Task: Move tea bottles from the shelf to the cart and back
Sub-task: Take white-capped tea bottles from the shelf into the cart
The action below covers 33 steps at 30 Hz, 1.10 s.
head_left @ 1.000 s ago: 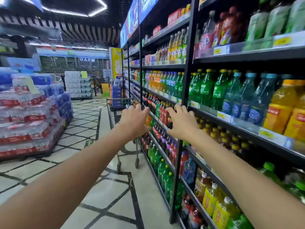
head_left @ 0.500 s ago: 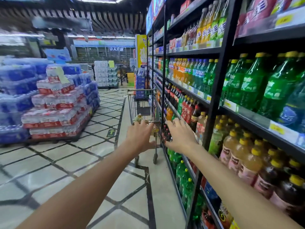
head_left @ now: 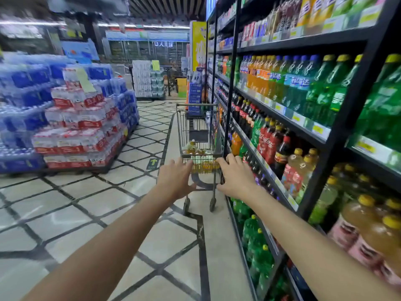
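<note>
Red-and-blue shrink-wrapped water packs (head_left: pixel 82 127) are stacked on the tiled floor at the left of my view; they are no part of the job. My left hand (head_left: pixel 175 180) is stretched forward, fingers loosely spread, holding nothing. Just past it stands the wire cart (head_left: pixel 184 127), close against the shelf (head_left: pixel 351 105), with several tea bottles (head_left: pixel 200 152) lying in its basket. My right hand (head_left: pixel 236 177) reaches out beside the left, also spread and empty. Both hands overlap the cart's near end, but I cannot tell whether either touches it. Further right, yellow-capped bottles (head_left: pixel 297 170) of what looks like the same tea sit on a lower tier. I judge this to be the reach into the loaded cart, starting the return leg. Next, each hand needs to curl round a bottle and lift it clear of the wire rim.
</note>
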Available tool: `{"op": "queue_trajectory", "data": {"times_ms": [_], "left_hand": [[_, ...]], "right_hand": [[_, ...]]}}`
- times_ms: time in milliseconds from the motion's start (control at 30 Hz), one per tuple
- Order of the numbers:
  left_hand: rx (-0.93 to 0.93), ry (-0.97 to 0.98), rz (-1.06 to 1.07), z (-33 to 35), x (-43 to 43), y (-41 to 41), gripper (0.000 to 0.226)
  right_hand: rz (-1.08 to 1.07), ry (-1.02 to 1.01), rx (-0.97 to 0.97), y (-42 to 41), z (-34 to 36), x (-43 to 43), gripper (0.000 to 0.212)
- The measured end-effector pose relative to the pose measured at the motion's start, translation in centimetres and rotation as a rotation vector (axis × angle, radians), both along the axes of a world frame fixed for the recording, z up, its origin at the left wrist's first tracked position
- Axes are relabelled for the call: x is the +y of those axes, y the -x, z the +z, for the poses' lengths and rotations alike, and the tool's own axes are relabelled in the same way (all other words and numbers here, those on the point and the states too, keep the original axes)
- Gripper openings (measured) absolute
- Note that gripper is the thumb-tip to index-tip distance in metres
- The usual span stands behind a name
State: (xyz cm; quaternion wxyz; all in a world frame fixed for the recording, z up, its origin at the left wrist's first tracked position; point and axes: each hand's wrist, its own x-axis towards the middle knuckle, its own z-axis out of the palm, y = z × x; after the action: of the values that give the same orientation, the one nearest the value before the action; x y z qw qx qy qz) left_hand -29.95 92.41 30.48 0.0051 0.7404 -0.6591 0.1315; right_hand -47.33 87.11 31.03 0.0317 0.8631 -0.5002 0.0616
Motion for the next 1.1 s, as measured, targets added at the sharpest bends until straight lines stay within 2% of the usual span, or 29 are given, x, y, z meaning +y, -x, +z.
{"op": "queue_trajectory", "data": {"times_ms": [467,967,1100], "left_hand": [[0.012,-0.047,0.0,-2.5,-20.3,-13.3,0.074],[0.056,-0.095,-0.05,-6.1,-42.3,-19.5,0.075],[0.09,-0.115,-0.047,-5.6,-48.9,-21.0,0.069]], "right_hand": [[-0.067,-0.099,-0.007,-11.4,-2.3,-18.6,0.075],[-0.088,-0.188,0.005,-18.3,-7.9,-40.6,0.091],[-0.067,-0.184,-0.025,-19.7,-7.6,-47.7,0.084]]}}
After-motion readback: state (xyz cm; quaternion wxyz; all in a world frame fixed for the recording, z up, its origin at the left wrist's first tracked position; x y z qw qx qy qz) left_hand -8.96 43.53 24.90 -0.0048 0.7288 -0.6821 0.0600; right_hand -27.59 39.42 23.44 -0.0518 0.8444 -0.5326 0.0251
